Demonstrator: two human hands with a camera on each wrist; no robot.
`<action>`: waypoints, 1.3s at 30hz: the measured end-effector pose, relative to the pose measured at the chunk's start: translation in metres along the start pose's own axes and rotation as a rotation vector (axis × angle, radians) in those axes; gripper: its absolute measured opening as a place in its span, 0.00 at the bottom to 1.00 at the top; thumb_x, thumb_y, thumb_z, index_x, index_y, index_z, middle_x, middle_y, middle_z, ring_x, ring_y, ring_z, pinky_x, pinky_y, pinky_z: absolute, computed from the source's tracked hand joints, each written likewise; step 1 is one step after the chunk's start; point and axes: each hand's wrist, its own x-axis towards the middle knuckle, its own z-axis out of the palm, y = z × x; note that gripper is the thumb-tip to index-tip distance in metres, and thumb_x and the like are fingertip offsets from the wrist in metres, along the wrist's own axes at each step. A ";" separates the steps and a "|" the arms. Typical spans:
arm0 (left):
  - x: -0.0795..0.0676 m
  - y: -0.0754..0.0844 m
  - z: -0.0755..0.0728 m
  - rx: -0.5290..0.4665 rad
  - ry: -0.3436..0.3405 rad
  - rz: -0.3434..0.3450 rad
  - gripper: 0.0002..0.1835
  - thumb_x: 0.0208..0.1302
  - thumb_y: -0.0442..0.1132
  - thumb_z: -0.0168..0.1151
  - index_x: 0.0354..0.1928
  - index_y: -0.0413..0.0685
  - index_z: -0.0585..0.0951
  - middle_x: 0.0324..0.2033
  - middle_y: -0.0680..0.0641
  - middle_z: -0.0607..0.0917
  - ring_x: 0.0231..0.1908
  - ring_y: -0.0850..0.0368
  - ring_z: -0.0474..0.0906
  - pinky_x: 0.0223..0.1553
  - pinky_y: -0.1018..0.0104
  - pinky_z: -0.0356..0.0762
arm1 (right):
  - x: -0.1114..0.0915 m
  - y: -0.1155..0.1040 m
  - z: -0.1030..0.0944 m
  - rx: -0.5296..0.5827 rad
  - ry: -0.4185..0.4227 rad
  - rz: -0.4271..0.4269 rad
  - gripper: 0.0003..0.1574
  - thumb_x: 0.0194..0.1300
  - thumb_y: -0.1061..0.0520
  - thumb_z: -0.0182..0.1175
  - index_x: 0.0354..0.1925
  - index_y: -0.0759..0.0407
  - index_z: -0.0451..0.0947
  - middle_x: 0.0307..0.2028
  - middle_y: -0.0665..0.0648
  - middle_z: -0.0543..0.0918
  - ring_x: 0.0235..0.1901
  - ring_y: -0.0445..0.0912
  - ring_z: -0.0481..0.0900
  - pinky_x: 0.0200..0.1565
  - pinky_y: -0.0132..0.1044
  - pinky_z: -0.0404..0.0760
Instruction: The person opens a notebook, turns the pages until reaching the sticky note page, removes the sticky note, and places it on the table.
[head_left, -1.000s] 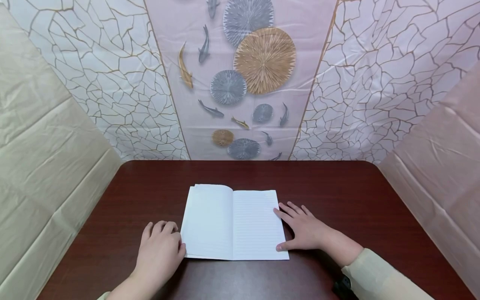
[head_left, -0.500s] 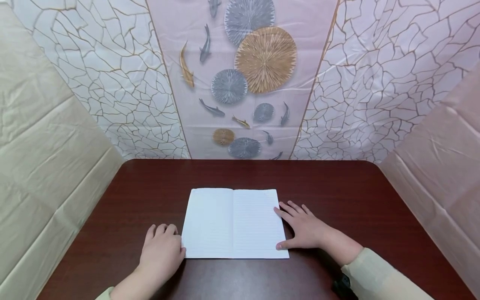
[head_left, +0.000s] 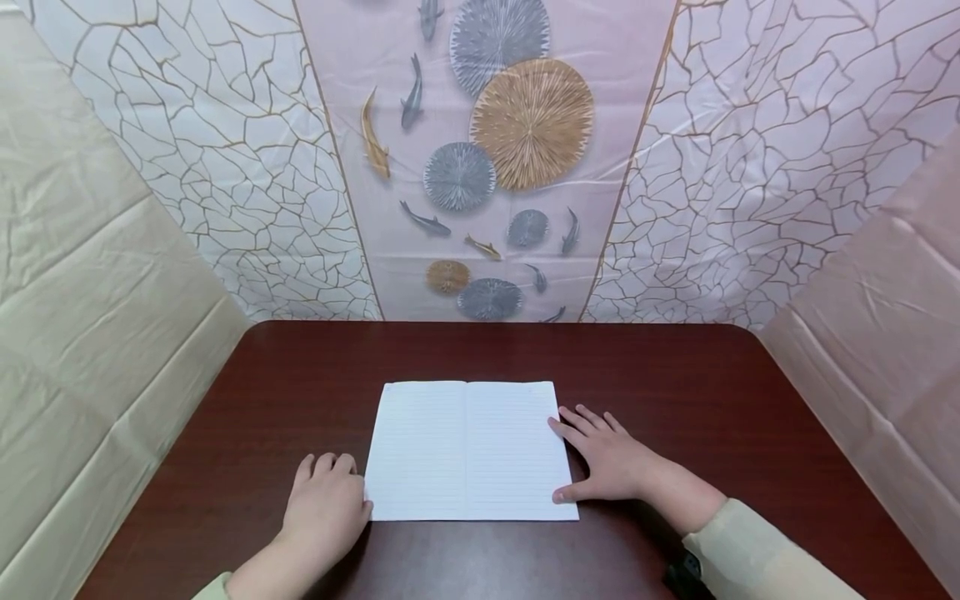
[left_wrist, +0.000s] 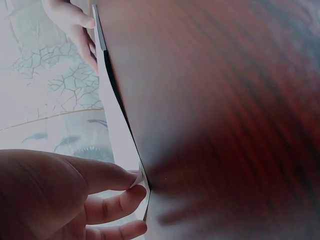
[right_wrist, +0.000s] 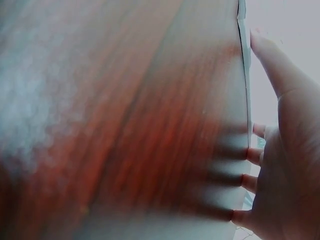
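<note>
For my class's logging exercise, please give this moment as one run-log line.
notebook: lined, open on table | left hand: pinches notebook's left edge | right hand: spread, touching notebook's right edge

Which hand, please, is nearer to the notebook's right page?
Right: the right hand touches the outer edge of the right page; the left hand is farther, pinching the edge of the left page.

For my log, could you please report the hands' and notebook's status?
Left hand pinching open notebook at left. Right hand spread at its right edge. No obstruction seen.
</note>
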 end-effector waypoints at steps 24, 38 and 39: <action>0.024 0.027 0.004 -0.097 0.054 0.056 0.18 0.58 0.51 0.67 0.41 0.45 0.79 0.48 0.41 0.80 0.56 0.39 0.73 0.60 0.39 0.66 | -0.001 0.001 -0.002 -0.005 -0.025 0.022 0.72 0.46 0.11 0.54 0.78 0.47 0.52 0.77 0.57 0.53 0.76 0.60 0.46 0.68 0.68 0.47; 0.058 0.069 0.006 -0.153 0.000 0.257 0.33 0.68 0.60 0.57 0.63 0.41 0.75 0.63 0.40 0.75 0.65 0.40 0.68 0.64 0.47 0.68 | -0.002 -0.004 -0.001 -0.001 -0.022 0.019 0.72 0.46 0.12 0.55 0.78 0.46 0.52 0.77 0.56 0.53 0.75 0.60 0.46 0.69 0.67 0.48; 0.060 0.071 0.007 -0.158 -0.014 0.261 0.34 0.68 0.61 0.56 0.64 0.43 0.74 0.64 0.41 0.74 0.66 0.40 0.67 0.64 0.47 0.67 | -0.003 -0.004 -0.001 -0.002 -0.021 0.018 0.72 0.46 0.12 0.55 0.78 0.46 0.52 0.77 0.56 0.53 0.75 0.60 0.46 0.69 0.67 0.48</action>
